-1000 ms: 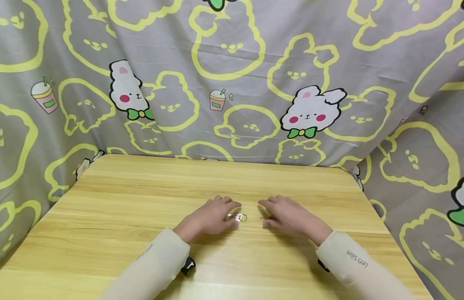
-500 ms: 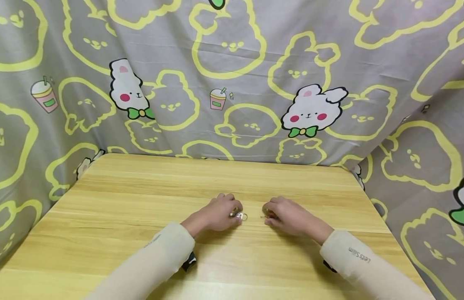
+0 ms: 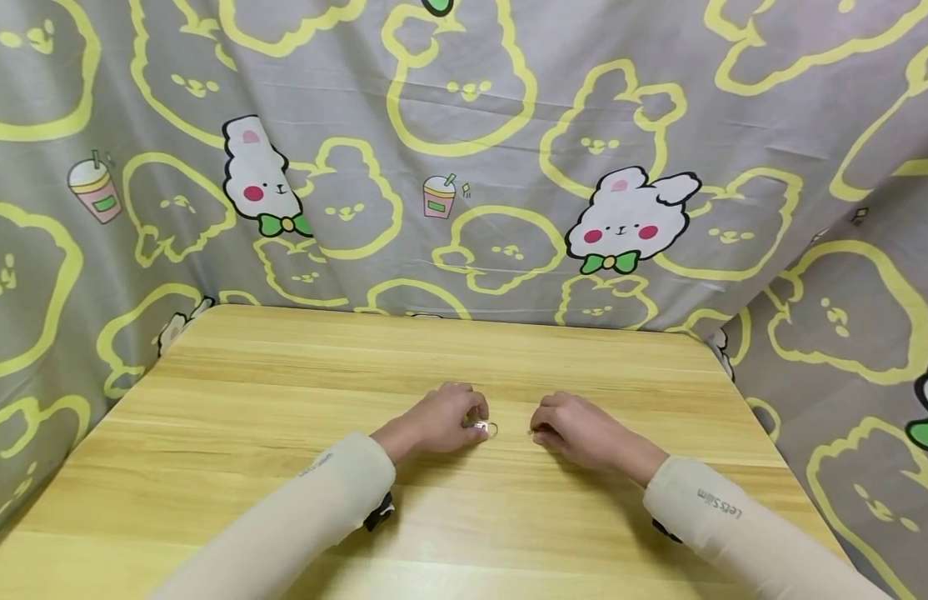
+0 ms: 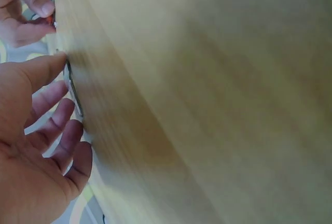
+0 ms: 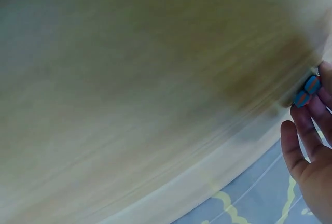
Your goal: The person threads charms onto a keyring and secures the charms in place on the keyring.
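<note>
The person's left hand (image 3: 437, 421) curves its fingers about a silvery metal clasp (image 3: 481, 427), the thumb tip touching it; whether the fingers pinch it cannot be told. The clasp is at the wood-grain worktop (image 3: 449, 358), its ring (image 3: 494, 429) toward the right hand (image 3: 581, 429). That right hand pinches a small blue piece (image 5: 302, 98) (striped orange, mostly hidden from the head view) between thumb and finger. A cartoon-print cloth (image 3: 501, 183) hangs behind.

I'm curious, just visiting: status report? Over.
Left hand at silver metal piece with ring, grip unclear. Right hand pinches small blue-and-orange piece. No obstacle visible.
</note>
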`<state>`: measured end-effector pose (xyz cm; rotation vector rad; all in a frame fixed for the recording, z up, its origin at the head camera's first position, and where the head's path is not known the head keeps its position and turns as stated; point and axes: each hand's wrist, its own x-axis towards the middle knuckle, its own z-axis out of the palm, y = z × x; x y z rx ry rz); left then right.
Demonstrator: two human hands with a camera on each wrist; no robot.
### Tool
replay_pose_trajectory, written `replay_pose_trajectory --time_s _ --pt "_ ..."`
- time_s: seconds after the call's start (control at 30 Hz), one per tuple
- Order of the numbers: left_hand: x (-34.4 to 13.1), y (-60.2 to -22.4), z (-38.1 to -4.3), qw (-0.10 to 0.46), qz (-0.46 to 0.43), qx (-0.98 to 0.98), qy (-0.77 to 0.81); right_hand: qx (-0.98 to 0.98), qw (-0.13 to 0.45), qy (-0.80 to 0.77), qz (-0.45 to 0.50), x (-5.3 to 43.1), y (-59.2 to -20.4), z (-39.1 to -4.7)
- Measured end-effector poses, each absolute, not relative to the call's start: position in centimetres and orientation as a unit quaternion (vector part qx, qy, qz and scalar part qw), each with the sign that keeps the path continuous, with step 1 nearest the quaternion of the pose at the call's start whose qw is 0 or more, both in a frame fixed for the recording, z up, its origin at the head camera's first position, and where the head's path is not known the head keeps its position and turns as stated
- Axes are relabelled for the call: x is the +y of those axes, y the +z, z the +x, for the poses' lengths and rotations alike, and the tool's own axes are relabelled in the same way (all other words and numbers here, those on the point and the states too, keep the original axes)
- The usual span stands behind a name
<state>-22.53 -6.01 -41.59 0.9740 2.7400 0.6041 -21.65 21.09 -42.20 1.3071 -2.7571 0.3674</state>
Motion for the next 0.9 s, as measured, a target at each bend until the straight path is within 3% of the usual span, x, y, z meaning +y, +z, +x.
replay_pose_trajectory --time_s 0.4,0.9 --pt "-5.3 -41.3 -23.8 0.147 0.337 0.9 0.233 -0.898 0.043 0.059 0.434 20.3 -41.6 -21.6" --pt "-4.3 -40.4 -24.0 0.257 0.268 0.891 0.261 -0.912 -0.019 0.102 0.398 20.6 -41.2 -22.0"
